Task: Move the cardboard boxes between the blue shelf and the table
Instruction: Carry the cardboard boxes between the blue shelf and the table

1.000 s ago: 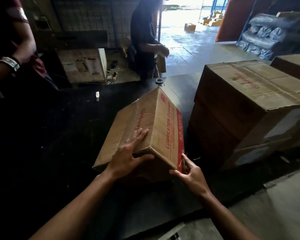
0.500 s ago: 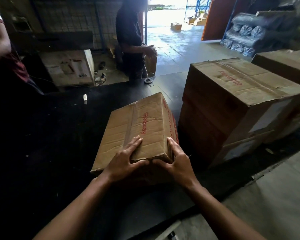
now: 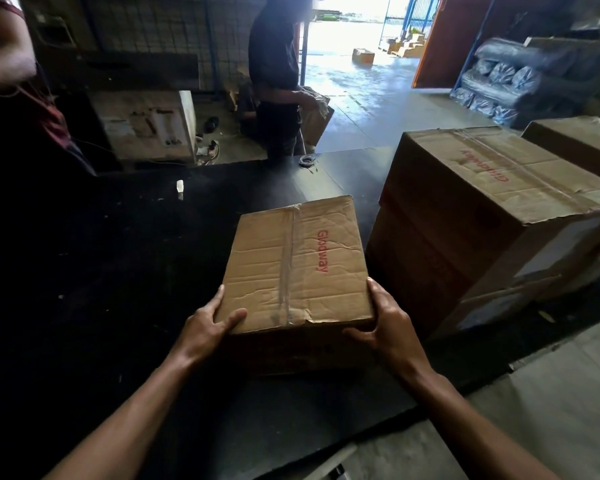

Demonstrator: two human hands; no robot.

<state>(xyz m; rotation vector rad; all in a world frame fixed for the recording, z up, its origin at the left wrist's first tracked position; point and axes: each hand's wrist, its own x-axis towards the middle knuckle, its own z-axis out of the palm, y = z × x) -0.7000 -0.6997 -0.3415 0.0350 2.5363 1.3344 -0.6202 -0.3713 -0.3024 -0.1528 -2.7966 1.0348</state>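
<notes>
Cardboard box (image 3: 291,261): one held, red "Glodway" on taped top, sat level on dark worktop (image 3: 118,271). Hands: two, both on box. Left hand (image 3: 205,327) gripped near corner at 7 o'clock, thumb over top, fingers (image 3: 218,298) along left side. Right hand (image 3: 388,327) gripped corner at 5 o'clock, fingers (image 3: 374,289) up right side, thumb on front face. Stack (image 3: 482,202), at least two boxes high, just beside at 3 o'clock. Far box (image 3: 582,143): one, at 2 o'clock. Bystanders: two, at 12 and 10 o'clock.
</notes>
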